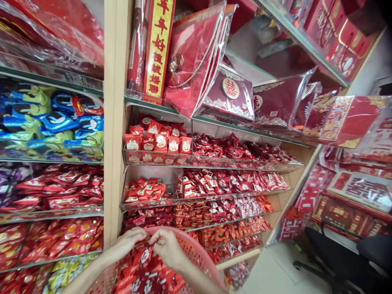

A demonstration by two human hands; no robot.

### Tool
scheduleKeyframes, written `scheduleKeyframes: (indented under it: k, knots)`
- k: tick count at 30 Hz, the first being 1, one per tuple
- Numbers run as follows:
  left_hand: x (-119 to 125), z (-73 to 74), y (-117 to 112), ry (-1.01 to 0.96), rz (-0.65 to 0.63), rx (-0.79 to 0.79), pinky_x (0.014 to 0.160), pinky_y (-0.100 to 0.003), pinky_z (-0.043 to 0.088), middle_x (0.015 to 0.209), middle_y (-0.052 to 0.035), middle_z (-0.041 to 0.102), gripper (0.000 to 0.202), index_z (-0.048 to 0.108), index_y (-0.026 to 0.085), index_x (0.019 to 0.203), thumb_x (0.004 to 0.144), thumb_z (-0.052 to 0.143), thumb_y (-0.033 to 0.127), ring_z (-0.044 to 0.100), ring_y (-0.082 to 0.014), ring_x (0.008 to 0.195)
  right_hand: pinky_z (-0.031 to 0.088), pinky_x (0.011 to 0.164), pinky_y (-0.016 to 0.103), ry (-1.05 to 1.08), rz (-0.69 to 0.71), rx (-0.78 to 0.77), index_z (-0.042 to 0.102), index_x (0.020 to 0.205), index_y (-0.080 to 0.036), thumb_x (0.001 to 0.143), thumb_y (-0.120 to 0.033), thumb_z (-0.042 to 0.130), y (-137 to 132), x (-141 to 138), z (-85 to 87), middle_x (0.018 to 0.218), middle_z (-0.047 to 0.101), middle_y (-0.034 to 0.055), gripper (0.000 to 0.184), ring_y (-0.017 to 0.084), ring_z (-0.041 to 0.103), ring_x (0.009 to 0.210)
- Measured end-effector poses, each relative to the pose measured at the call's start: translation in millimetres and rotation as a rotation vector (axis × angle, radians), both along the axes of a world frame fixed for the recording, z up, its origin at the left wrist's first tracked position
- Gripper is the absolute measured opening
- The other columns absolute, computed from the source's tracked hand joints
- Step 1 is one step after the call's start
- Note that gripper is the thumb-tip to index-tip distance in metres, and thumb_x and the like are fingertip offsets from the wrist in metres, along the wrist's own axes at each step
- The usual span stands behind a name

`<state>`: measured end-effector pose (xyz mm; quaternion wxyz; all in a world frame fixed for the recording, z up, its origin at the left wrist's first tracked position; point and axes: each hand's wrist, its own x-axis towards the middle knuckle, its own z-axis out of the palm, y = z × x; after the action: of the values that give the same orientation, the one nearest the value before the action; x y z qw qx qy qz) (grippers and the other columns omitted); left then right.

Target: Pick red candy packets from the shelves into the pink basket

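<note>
A pink perforated plastic basket (pixel 196 249) is at the bottom of the head view, filled with small red wrapped packets (pixel 134 281). Over its far side my right hand (pixel 168 247) pinches a red packet (pixel 145 256) with a white round label, near its upper end. My left hand (pixel 131 241) is just to the left, fingers bent and close together beside the same packet. Whatever its fingertips grip is hidden behind the hand. Both forearms reach in from the bottom edge.
Shelf bins with red packets (pixel 147 190) stand just beyond the basket. A wooden post (pixel 114 122) divides them from bins of blue-green packets (pixel 58 120) at left. Wrapped red bags (pixel 192 61) overhang above. A black office chair (pixel 343 253) stands lower right.
</note>
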<state>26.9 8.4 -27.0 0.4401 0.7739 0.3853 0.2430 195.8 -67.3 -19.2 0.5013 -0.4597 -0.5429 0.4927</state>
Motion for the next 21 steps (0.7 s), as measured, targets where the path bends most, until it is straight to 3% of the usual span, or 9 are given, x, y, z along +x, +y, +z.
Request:
scheduleKeyframes:
  k: [5,9,18,21]
  knots:
    - [0,7.0,-5,0.029,-0.015,0.048,0.081,-0.029,0.038,0.080,-0.0021,0.057,0.028,0.059,0.018,0.065,0.073,0.043,0.040,0.051,-0.0201,0.084,0.040,0.045,0.021,0.089,0.017,-0.018,0.056,0.066,-0.015,0.058,-0.026,0.067,1,-6,4.4,0.053,0.051,-0.0051,0.018,0.008,0.049,0.042]
    - [2,17.6,-12,0.038,-0.015,-0.001,0.073,-0.027,0.038,0.076,-0.0003,0.051,0.033,0.052,0.017,0.062,0.071,0.046,0.048,0.047,-0.0175,0.076,0.044,0.049,0.024,0.158,0.027,-0.106,0.056,0.067,-0.014,0.054,-0.029,0.071,1,-11,9.4,0.050,0.053,-0.0047,0.024,0.008,0.050,0.043]
    - [8,30.2,-19,-0.091,0.004,-0.128,0.081,-0.029,0.038,0.075,-0.0003,0.054,0.051,0.055,0.017,0.067,0.066,0.049,0.068,0.048,-0.0194,0.083,0.047,0.049,0.022,0.387,-0.067,-0.266,0.054,0.081,-0.017,0.054,-0.027,0.073,-1,-20,12.9,0.074,0.062,-0.0019,0.035,0.009,0.058,0.054]
    - [9,27.6,-17,-0.131,0.087,-0.181,0.082,-0.031,0.039,0.077,-0.0006,0.057,0.054,0.057,0.017,0.073,0.061,0.052,0.070,0.050,-0.0202,0.083,0.049,0.049,0.023,0.477,-0.077,-0.392,0.048,0.089,-0.019,0.064,-0.039,0.068,-5,-25,9.4,0.076,0.063,-0.0011,0.038,0.010,0.061,0.053]
